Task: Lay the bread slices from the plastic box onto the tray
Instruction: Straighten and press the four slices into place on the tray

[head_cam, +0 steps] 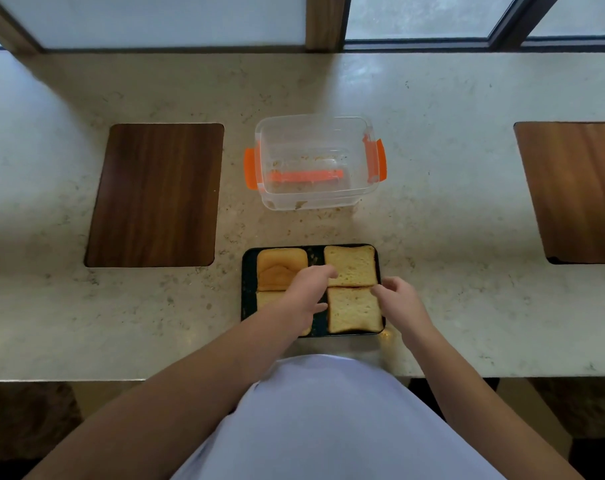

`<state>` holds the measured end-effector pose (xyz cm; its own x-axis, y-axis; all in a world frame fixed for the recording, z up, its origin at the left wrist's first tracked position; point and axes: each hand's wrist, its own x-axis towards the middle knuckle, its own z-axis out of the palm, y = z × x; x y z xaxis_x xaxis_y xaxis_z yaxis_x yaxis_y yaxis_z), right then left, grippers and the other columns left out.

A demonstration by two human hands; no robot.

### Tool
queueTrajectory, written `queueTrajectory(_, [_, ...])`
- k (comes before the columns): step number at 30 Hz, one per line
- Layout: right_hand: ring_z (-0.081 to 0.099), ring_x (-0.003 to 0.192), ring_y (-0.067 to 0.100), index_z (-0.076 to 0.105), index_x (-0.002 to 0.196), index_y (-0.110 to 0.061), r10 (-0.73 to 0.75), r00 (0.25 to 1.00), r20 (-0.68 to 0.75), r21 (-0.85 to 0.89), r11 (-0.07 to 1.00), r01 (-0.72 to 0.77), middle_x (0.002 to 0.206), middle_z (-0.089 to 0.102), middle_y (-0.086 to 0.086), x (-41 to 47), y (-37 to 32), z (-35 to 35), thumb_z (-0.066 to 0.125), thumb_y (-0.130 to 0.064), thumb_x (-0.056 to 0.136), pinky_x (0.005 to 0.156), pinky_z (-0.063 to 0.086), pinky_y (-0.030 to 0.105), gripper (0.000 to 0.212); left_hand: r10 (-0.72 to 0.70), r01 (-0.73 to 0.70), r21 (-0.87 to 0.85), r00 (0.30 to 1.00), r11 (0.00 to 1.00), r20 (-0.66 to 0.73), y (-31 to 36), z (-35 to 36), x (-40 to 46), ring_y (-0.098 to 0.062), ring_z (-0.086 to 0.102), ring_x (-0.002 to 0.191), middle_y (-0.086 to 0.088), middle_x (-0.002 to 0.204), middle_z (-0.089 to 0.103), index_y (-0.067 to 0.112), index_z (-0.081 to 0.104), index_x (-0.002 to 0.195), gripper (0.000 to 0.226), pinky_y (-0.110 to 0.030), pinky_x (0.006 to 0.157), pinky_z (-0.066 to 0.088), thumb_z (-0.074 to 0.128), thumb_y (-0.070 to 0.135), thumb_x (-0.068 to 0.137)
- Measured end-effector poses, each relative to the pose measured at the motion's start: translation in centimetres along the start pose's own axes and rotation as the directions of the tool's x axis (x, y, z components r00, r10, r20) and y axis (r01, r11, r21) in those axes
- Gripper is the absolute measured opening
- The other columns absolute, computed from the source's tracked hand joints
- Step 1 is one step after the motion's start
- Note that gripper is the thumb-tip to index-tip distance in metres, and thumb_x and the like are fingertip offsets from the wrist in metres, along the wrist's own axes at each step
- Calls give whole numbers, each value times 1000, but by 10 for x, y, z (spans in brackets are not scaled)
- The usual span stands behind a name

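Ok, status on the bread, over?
Both hands over tray, nudging slices. Four slices down. Plastic box holds only crumbs. Nothing blocking.

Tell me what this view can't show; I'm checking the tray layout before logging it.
- Near-left slice, head view: mostly hidden under the left hand.
- Tray near-left corner: covered by the left forearm.
- Right wooden board: cut off by the frame edge.

Pale stone counter (432, 133) with dark wood insets (155, 195) beneath frosted windows (155, 19).
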<state>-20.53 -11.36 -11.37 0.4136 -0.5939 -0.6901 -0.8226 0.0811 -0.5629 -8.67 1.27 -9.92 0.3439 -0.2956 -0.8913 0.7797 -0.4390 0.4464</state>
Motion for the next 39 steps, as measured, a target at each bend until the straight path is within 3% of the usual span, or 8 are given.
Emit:
queueTrajectory(4, [53,71,-1,49,146,-8,11,1000,-1,-37,999,-11,84,56,-15,4,-1,6,59,-22,93,66,49,26,56,-47,49,59,998,997,-44,-2,7,3,-25,44,123,-7,144,44,17,46,139,56,-42,90,48,62,28,87])
queueTrajectory(10, [61,97,24,46,147,-10,17,1000,-4,-106,994,-17,139,46,12,4,-8,14,56,-28,89,75,54,38,62,-88,89,16,994,996,-57,-3,11,3,-31,50,122,-12,139,48,13,44,140,57,-47,99,49,61,25,87])
queueTrajectory(15, [48,127,34,41,149,-12,55,998,2,-135,989,-55,147,35,13,3,-10,23,54,-33,86,106,45,54,68,-92,91,-19,993,996,-70,-4,9,-1,-29,51,120,-9,137,48,12,44,140,51,-43,88,50,58,19,91])
queueTrajectory(21, [27,140,32,34,153,-11,31,999,-24,-232,972,-36,153,30,13,0,-13,31,57,-37,90,109,35,49,72,-27,32,54,996,998,-82,-6,8,1,-24,50,118,-5,136,49,14,50,135,46,-42,95,50,58,21,91])
queueTrajectory(25, [29,140,30,35,152,-11,-61,997,-39,-207,977,52,154,31,12,-5,-15,28,58,-31,90,107,36,48,69,174,-153,287,983,946,-49,-6,0,-7,-21,49,125,-3,142,50,17,43,148,58,-44,105,45,56,26,91])
queueTrajectory(32, [62,106,14,38,153,-18,-76,928,366,-63,992,107,131,59,-2,-22,-38,55,57,-35,94,89,56,37,64,328,-190,382,882,904,-337,-15,-92,-17,-15,49,119,-2,141,52,18,45,145,52,-35,92,41,51,30,95])
queueTrajectory(35, [57,76,11,33,153,-12,0,919,393,-135,989,58,100,59,-1,-22,-54,78,54,-31,92,60,46,26,67,237,-96,394,915,914,-326,-17,-109,-13,-26,61,111,-5,121,64,19,60,121,32,-40,86,49,53,26,91])
queueTrajectory(39, [55,79,9,31,154,-8,24,923,383,-206,977,61,113,60,6,-18,-66,93,53,-33,92,55,40,27,71,166,-45,354,933,934,-318,-14,-114,-3,-22,62,90,-9,105,68,16,62,107,27,-41,84,50,53,31,87])
